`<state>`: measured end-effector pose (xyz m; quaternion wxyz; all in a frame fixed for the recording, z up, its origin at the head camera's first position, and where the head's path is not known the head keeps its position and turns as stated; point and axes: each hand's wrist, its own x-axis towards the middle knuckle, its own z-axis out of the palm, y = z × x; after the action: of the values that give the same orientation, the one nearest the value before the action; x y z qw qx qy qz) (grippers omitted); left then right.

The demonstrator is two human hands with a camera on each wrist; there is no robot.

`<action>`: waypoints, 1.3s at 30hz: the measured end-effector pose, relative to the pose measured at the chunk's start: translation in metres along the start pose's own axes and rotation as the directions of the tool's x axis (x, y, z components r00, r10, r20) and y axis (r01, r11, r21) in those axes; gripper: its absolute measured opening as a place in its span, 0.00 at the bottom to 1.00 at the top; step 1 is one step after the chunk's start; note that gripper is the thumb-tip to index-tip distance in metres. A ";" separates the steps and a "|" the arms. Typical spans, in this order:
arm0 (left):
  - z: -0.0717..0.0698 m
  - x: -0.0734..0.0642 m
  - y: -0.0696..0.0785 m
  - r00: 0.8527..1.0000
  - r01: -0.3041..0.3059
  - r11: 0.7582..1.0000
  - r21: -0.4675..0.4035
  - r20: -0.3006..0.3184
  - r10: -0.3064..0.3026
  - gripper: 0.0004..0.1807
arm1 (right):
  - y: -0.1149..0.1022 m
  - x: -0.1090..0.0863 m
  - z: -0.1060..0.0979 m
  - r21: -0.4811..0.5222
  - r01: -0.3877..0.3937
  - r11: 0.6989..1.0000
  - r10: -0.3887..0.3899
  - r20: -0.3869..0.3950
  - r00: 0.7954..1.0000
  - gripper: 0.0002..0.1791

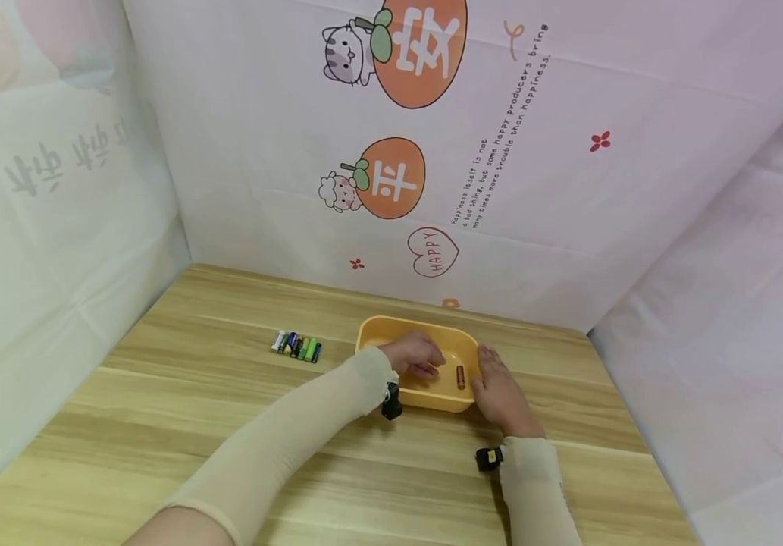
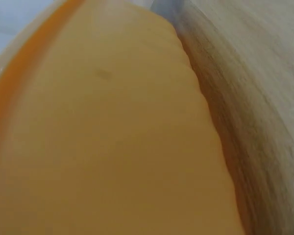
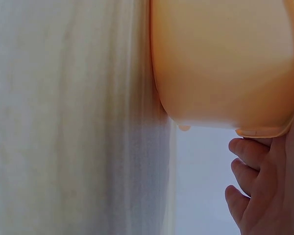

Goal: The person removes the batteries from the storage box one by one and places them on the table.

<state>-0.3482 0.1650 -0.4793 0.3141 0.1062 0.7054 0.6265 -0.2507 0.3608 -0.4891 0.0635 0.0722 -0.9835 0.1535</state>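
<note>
A yellow plastic tub (image 1: 425,400) stands on the wooden table, with one reddish-brown battery (image 1: 460,377) lying inside near its right end. My left hand (image 1: 415,353) reaches over the near rim into the tub, its fingers loosely bent and pointing toward that battery, apart from it. Nothing shows between those fingers. Against the tub's right end rests my right hand (image 1: 504,394), fingers extended along the outside. In the right wrist view its fingers (image 3: 249,154) lie by the tub's rim. The left wrist view holds only the tub's outer wall (image 2: 112,122) and the tabletop.
Left of the tub, several batteries (image 1: 295,346) of mixed colours lie side by side in a row. A printed white cloth (image 1: 282,189) hangs behind the wooden table (image 1: 193,394), with further cloth on both sides.
</note>
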 end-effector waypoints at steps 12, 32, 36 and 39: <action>0.014 0.011 0.001 0.996 0.065 0.997 0.033 -0.067 -0.063 0.05 | 0.001 0.000 -0.002 -0.009 0.008 1.000 -0.008 -0.008 1.000 0.34; 0.030 0.017 0.004 0.992 0.119 0.993 0.001 -0.034 -0.119 0.11 | 0.005 0.002 0.004 -0.013 0.015 1.000 -0.015 -0.019 1.000 0.33; 0.036 0.017 0.003 0.994 0.106 0.994 0.005 0.008 -0.106 0.10 | 0.006 0.003 0.005 -0.003 0.011 1.000 -0.011 -0.010 1.000 0.33; 0.042 0.018 0.005 0.995 0.102 0.995 0.010 0.021 -0.102 0.09 | 0.006 0.003 0.004 -0.004 0.019 1.000 -0.019 -0.011 1.000 0.33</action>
<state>-0.3389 0.2095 -0.4810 0.3525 0.0782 0.7094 0.6053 -0.2555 0.3649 -0.4944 0.0704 0.0806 -0.9826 0.1515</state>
